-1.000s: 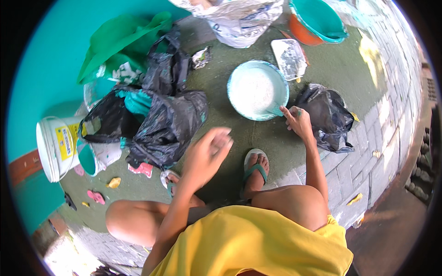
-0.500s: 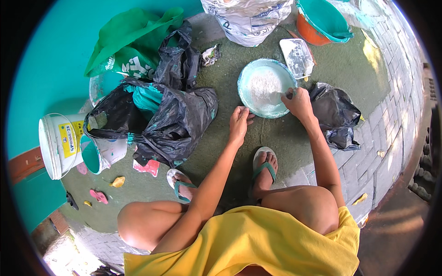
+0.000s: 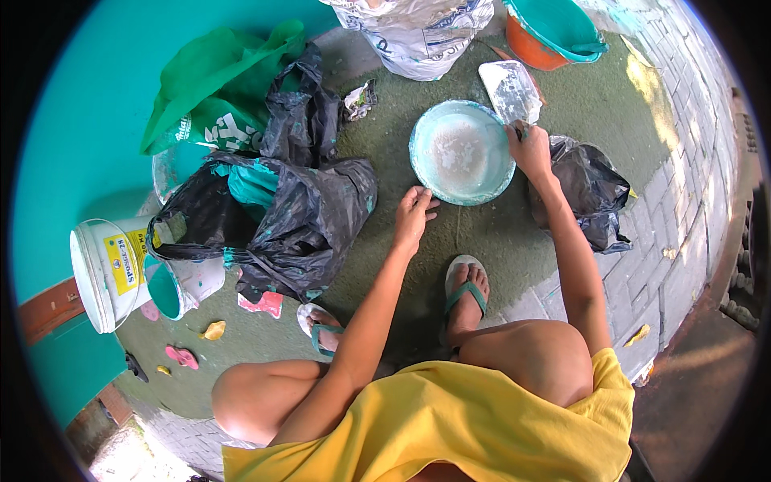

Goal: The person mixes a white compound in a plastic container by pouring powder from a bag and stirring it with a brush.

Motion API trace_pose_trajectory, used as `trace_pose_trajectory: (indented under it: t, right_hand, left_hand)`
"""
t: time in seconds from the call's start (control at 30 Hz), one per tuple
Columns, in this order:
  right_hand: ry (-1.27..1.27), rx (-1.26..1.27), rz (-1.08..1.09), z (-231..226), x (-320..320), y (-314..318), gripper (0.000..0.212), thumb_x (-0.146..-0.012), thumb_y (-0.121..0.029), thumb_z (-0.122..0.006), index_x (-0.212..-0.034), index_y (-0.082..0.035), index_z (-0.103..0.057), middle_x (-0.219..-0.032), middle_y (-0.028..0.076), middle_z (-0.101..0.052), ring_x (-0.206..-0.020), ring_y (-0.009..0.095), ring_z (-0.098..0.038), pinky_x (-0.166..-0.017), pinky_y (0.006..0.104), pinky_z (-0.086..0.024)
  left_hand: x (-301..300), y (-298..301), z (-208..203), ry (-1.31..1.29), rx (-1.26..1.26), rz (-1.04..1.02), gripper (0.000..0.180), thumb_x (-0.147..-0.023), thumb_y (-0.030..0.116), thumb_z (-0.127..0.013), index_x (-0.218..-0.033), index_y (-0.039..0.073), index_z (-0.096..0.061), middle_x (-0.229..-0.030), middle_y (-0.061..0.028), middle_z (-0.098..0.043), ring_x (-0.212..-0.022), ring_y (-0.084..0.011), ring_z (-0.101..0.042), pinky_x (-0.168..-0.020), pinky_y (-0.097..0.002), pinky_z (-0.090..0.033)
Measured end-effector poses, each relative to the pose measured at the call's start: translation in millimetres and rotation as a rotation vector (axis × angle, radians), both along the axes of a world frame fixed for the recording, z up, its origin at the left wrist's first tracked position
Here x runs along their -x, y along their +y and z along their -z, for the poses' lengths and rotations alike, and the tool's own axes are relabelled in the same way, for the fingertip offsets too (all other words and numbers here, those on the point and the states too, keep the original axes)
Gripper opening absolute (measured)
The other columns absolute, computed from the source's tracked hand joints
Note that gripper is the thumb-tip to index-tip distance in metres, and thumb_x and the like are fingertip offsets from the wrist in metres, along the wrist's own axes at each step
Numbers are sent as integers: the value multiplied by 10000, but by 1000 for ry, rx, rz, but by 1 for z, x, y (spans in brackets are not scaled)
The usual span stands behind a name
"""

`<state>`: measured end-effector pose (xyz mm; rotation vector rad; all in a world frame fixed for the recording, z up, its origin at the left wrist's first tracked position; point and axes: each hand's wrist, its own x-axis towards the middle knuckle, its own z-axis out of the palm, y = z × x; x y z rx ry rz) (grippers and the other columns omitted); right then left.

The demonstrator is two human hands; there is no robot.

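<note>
1. Crouching in the head view, a person in a yellow shirt is bringing both bare hands to a pale teal basin, which is sitting on the ground ahead of the sandalled feet and holding a whitish, grainy patch at its middle.

2. The left hand is touching the basin's near left rim, its fingers partly curled; whether it is gripping or merely resting, one cannot tell.

3. The right hand is bending its fingers narrowly at the right rim; whether they are pinching a tool or the rim itself is not showing clearly.

4. Good handling is probably depending on a steady left hand bracing the rim against sliding, with the right hand working gently enough to avoid spills.

5. Nearby, a white tray is lying beyond the rim, a black plastic bag is slumping beside the right hand, and a printed white sack is standing farther off.
</note>
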<state>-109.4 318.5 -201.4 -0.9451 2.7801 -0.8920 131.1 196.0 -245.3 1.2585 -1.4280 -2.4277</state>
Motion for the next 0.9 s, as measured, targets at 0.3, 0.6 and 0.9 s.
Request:
trace_pose_trajectory:
  t: [0.3, 0.6, 0.9]
  right_hand:
    - [-231, 70, -110, 3, 7, -23, 180, -794, -177, -674, -868, -14, -695, -708, 211, -631, -644, 348, -627, -630, 408, -483]
    - [-153, 60, -363, -18, -52, -14, 158, -810, -119, -675, -851, 22, -617, -675, 198, -581, -598, 350, -572, -562, 383, -449]
    - [154, 79, -234, -25, -31, -11, 143, -859, -126, -628, -869, 14, -602, -755, 236, -590, -705, 415, -590, -600, 430, -466]
  left_hand:
    - [-1, 1, -1, -19, 6, -9, 229, -978, 296, -500, -1003, 76, -561, -989, -13, -605, -942, -137, -601, -771, -308, -464]
    - [-2, -1, -5, -14, 1, 13, 217, -976, 297, -501, -1002, 93, -572, -1001, -9, -604, -951, -135, -599, -786, -308, -463]
    - [-3, -1, 0, -21, 15, 20, 215, -973, 313, -502, -997, 112, -575, -1038, -8, -601, -992, -150, -597, -798, -316, -467]
